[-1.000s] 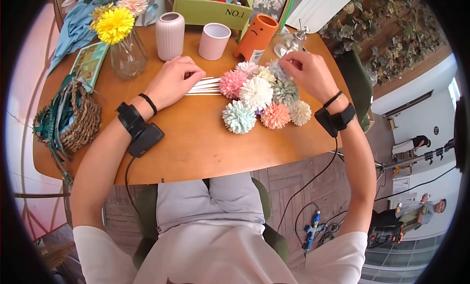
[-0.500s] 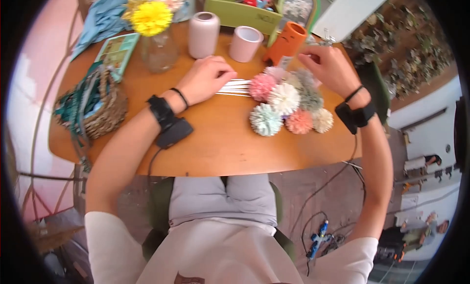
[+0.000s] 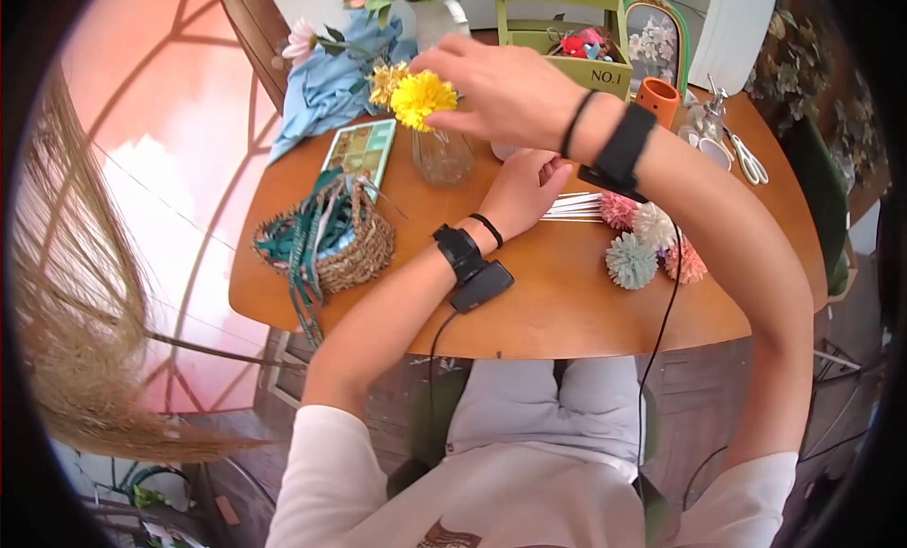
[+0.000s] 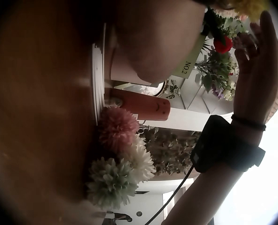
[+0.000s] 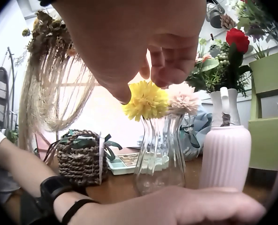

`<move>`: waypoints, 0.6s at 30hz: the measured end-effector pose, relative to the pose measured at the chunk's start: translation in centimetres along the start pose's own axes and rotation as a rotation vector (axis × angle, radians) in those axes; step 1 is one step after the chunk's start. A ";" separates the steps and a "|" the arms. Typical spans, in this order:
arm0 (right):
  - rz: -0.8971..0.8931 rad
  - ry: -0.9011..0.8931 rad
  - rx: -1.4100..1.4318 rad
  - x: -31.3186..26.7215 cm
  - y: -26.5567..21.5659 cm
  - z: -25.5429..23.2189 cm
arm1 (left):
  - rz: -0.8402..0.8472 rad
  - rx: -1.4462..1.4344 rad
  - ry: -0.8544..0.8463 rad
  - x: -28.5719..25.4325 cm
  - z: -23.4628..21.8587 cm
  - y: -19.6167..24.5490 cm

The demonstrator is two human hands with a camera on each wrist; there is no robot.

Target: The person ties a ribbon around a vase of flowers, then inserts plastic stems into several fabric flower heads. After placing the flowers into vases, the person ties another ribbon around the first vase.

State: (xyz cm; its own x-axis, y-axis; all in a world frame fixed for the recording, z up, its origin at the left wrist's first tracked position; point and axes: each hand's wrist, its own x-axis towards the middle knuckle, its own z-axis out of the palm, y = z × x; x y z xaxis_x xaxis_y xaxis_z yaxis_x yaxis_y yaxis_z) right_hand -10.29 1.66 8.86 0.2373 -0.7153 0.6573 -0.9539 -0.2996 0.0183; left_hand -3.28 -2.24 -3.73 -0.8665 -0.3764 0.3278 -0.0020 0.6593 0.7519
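Note:
My right hand (image 3: 505, 90) reaches across to the left over a clear glass vase (image 3: 442, 161), fingers loosely bent above a yellow flower (image 3: 422, 102). In the right wrist view its thumb (image 5: 120, 91) lies at the edge of that bloom, beside a pale pink flower (image 5: 183, 97) in the same vase. Below it, my left hand (image 3: 524, 191) rests on the table with relaxed, curled fingers, near the ends of several thin white sticks (image 3: 574, 208). Right of the sticks lie pompom flowers: pink (image 3: 619, 211), white (image 3: 654, 225), pale green (image 3: 631, 262) and coral (image 3: 685, 262).
A woven basket (image 3: 354, 260) with ribbons sits on the left, before a pale green tray (image 3: 383, 156). Behind my hands stand a ribbed pink vase (image 5: 225, 157), an orange cup (image 3: 658, 99) and a green box (image 3: 595, 76). Scissors (image 3: 751, 165) lie at the right.
My right hand has left the pompom flowers and swung left over the glass vase. My left hand stays near the sticks. The head view has turned left.

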 end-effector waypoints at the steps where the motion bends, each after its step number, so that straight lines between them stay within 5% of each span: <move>1: -0.019 -0.027 -0.021 0.5 0.2 0.5 | 0.037 -0.010 0.068 -0.2 0.3 -0.1; 8: -0.054 0.082 0.040 2.7 1.4 -0.7 | 0.219 -0.226 0.167 0.6 1.6 -1.6; 14: -0.090 0.240 0.080 0.9 1.6 -9.6 | 0.127 -0.397 0.191 0.8 1.9 -1.9; 18: 0.114 0.169 -0.009 -3.5 2.9 -13.2 | 0.000 -0.548 0.143 0.9 1.2 -1.9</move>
State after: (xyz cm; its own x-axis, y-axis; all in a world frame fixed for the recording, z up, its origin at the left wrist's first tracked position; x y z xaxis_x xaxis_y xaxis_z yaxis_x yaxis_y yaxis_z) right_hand -16.32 11.67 16.57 0.0941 -0.6280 0.7725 -0.9746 -0.2166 -0.0574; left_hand -4.63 -3.05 -5.58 -0.7904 -0.4858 0.3731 0.2906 0.2389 0.9265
